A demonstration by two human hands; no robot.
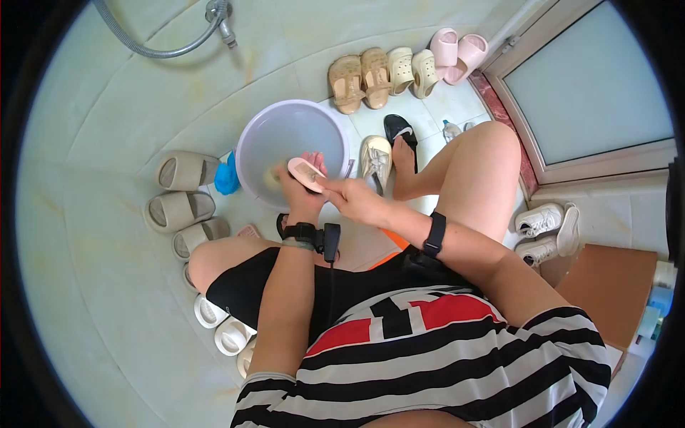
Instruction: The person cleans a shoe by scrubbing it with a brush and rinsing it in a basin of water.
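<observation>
Above the near rim of a lavender basin (244, 153) of cloudy water, both my hands meet at a small pale-pink oval brush (302, 171) with a dark underside. My right hand (353, 198) is closed around its narrow end. Cupped about the wide end is my left hand (303, 202), its fingers showing beyond the brush and partly hidden by it. A blurred yellowish patch (272, 175) shows in the basin by my left hand; I cannot make out what it is. A cream lace-up shoe (376, 164) stands on the floor right of the basin.
Tan sandals (347, 82), cream clogs (401, 70) and pink slippers (444, 47) line the back wall. Beige slides (178, 210) and a blue object (226, 175) sit left of the basin. White sneakers (539, 220) and a cardboard box (606, 292) are at right. A shower hose (164, 53) hangs above.
</observation>
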